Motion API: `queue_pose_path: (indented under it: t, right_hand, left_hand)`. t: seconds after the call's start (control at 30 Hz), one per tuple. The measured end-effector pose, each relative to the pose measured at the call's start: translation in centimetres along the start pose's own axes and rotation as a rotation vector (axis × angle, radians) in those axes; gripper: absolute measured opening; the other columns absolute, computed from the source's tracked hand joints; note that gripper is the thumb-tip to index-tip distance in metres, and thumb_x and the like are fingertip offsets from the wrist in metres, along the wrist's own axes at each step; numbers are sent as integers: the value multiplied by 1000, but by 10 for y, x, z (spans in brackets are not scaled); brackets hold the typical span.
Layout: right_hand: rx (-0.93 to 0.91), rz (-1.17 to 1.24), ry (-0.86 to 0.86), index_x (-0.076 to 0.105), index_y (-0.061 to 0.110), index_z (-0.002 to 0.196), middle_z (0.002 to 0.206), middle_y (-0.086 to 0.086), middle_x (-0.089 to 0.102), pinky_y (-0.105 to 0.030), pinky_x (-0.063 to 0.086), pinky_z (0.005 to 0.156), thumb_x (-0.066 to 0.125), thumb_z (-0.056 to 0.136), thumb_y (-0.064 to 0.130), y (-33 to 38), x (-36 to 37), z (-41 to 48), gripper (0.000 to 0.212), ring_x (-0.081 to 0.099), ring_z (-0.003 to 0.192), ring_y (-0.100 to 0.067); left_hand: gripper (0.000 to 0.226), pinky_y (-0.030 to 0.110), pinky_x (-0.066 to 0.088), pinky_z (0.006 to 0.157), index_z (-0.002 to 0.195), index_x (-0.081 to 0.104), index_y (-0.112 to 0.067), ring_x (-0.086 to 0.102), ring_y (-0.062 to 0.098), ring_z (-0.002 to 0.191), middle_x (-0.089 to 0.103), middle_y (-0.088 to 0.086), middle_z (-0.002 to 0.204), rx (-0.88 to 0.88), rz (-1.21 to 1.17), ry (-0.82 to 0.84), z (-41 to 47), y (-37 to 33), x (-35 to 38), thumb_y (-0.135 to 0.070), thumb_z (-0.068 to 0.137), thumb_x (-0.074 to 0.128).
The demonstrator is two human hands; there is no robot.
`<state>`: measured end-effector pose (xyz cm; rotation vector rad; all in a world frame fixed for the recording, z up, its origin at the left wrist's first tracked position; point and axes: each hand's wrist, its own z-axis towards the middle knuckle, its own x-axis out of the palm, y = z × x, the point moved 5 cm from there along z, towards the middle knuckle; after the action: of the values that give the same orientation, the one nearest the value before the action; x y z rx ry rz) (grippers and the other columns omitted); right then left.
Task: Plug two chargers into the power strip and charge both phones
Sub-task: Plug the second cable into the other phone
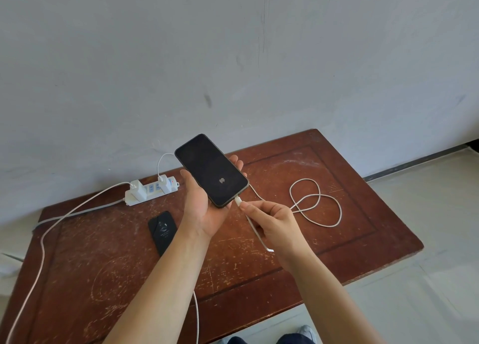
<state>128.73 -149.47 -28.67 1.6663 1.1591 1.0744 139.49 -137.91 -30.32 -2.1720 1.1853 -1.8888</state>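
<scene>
My left hand (207, 209) holds a black phone (211, 169) screen up above the table, a small mark glowing on its dark screen. My right hand (269, 220) pinches the white cable plug (238, 201), which sits at the phone's bottom port. That white cable (315, 203) loops on the table to the right. A white power strip (151, 189) lies by the wall with two white chargers (137, 188) (163, 182) plugged in. A second black phone (162, 231) lies on the table below the strip, partly hidden by my left forearm.
The worn brown wooden table (337, 240) stands against a grey wall. Another white cable (41, 240) runs from the left charger down along the table's left side. Pale floor tiles lie to the right, and shoes (307, 333) show at the bottom edge.
</scene>
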Motion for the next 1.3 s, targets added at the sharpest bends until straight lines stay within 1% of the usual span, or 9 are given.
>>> queue_pose_path:
  t: [0.17,0.43,0.73,0.83,0.97,1.07,1.13,1.2,1.3]
  right_hand:
    - [35,15,14,81,16,84,63,6,66,-15,45,53,75,86,41,-1,-1,1,25,55,54,-3]
    - [37,73,17,81,17,84,65,7,70,-14,48,55,76,87,38,-4,-1,1,22,60,56,-1]
    - [51,148,0,82,16,85,69,1,70,-21,50,62,77,87,33,-11,0,4,18,58,61,-7]
    - [60,147,0,82,16,85,70,1,71,-22,49,62,77,86,34,-12,0,5,19,58,61,-7]
    - [47,16,31,83,21,85,71,4,74,-17,51,60,75,86,44,-9,-4,5,25,63,62,-6]
    - [28,-18,9,82,22,92,77,0,74,-23,54,67,72,87,49,-8,-11,8,30,65,70,-12]
    - [11,31,-31,81,21,96,80,-2,75,-22,54,67,67,91,48,-7,-17,10,31,66,72,-11]
    - [10,68,-41,81,18,95,86,-11,76,-26,55,71,63,95,47,-8,-20,11,34,66,74,-13]
    - [13,92,-36,81,18,94,93,-16,77,-31,54,74,66,94,43,-10,-21,11,29,64,77,-16]
  left_hand:
    - [77,48,51,101,144,49,-17,54,35,132,58,16,142,-6,61,7,3,1,-5,-71,93,28]
    - [71,49,53,97,137,58,-16,57,36,129,60,17,139,-9,59,-20,1,4,-6,-68,97,31]
    - [72,49,53,99,142,51,-17,58,34,127,61,15,139,-11,64,-50,-5,11,-8,-68,97,29]
    - [72,49,52,100,140,54,-17,59,34,126,62,15,137,-9,75,-64,-5,10,-8,-68,97,27]
    - [71,48,55,96,131,63,-16,61,33,124,65,15,134,-5,99,-80,-5,8,-9,-67,97,27]
    - [72,46,59,84,132,62,-15,64,32,119,66,15,132,0,135,-104,-6,8,-8,-67,97,29]
    - [70,47,59,86,128,66,-15,65,33,119,66,16,131,-2,151,-115,-7,8,-8,-66,96,30]
    - [68,48,58,88,123,70,-16,64,33,119,66,16,130,-8,170,-113,-10,7,-8,-65,96,32]
    - [61,49,57,90,119,72,-18,64,32,120,66,15,132,-20,187,-103,-14,6,-8,-61,98,35]
